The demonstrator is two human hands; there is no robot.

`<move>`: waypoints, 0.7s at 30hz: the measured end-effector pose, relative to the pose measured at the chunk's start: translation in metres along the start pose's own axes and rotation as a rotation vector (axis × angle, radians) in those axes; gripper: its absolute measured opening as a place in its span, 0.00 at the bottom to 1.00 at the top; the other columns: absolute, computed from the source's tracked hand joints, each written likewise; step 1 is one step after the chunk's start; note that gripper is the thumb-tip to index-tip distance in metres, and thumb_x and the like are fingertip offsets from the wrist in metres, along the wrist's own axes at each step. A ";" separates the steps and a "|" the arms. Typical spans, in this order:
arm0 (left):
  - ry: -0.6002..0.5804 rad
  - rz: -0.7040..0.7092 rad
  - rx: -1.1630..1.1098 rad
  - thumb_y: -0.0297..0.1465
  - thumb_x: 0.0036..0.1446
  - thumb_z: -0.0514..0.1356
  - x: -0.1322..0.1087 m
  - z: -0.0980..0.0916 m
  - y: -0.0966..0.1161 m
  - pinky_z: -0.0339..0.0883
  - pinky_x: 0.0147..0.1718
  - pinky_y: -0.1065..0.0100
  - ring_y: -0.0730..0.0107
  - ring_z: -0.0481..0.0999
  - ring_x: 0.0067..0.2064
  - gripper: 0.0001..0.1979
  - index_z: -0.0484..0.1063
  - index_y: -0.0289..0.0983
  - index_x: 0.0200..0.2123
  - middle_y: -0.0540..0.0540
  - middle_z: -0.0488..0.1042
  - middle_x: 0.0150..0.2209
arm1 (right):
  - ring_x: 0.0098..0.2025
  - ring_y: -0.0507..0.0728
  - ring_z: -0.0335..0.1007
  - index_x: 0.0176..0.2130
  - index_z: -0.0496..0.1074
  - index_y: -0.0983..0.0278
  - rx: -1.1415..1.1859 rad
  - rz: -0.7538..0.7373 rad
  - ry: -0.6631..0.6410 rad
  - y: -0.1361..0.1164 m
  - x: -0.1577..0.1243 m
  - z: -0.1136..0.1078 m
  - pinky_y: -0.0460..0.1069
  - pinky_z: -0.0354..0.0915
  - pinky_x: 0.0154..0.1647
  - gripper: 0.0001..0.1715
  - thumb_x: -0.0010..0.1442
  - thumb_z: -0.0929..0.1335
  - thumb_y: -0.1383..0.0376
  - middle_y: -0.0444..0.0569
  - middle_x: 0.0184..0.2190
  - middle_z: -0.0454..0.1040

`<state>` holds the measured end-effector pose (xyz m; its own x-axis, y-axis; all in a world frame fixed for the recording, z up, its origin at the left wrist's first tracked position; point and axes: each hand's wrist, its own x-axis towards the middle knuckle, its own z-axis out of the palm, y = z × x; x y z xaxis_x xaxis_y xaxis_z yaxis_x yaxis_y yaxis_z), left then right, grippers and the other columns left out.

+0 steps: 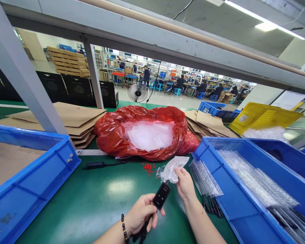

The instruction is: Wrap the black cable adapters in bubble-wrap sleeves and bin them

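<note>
My left hand (144, 213) is closed around a small black electronic device with a cable (162, 195), its flat face with small light markings turned up. Black cable also hangs below that hand's fingers. In my right hand (184, 183) a clear bubble-wrap bag (171, 169) is pinched at its right side. The bag's lower end meets the top of the device; whether any of the cable is inside, I cannot tell. Just beyond the bag lies a small pile of red rings (148, 167). Another black device with a cable (98, 165) rests on the green table (91, 200).
A red plastic sack (112, 135) of white bags stands at the back. Blue bins flank the table, left (40, 166) and right (234, 189). Bubble-wrapped devices (205, 179) lean by the right bin. Cardboard sheets (73, 118) are stacked behind. Several people sit working far off.
</note>
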<state>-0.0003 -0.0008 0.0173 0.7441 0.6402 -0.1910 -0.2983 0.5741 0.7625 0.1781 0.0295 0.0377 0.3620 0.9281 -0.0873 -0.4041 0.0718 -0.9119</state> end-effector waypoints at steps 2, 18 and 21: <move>0.007 0.002 0.012 0.28 0.44 0.60 0.001 -0.001 -0.002 0.56 0.07 0.81 0.79 0.67 0.14 0.07 0.65 0.32 0.28 0.43 0.75 0.26 | 0.25 0.53 0.64 0.29 0.71 0.65 -0.052 0.010 -0.073 0.000 -0.003 0.000 0.48 0.61 0.30 0.21 0.39 0.74 0.54 0.44 0.22 0.70; 0.144 0.095 -0.025 0.37 0.47 0.62 0.004 -0.006 -0.003 0.57 0.10 0.80 0.75 0.70 0.18 0.23 0.60 0.33 0.43 0.43 0.76 0.26 | 0.19 0.47 0.47 0.19 0.66 0.66 -0.628 0.132 -0.808 -0.004 -0.018 -0.005 0.44 0.45 0.20 0.27 0.55 0.63 0.47 0.39 0.15 0.56; 0.200 0.097 -0.029 0.40 0.47 0.62 0.005 -0.006 -0.003 0.58 0.12 0.80 0.76 0.70 0.18 0.19 0.61 0.33 0.34 0.45 0.74 0.23 | 0.20 0.48 0.49 0.20 0.65 0.66 -0.564 0.154 -0.796 0.000 -0.020 -0.001 0.44 0.48 0.22 0.28 0.53 0.63 0.45 0.40 0.16 0.58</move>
<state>0.0013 0.0037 0.0103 0.5786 0.7798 -0.2391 -0.3816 0.5179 0.7656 0.1715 0.0111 0.0393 -0.4155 0.9024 -0.1140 0.1347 -0.0629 -0.9889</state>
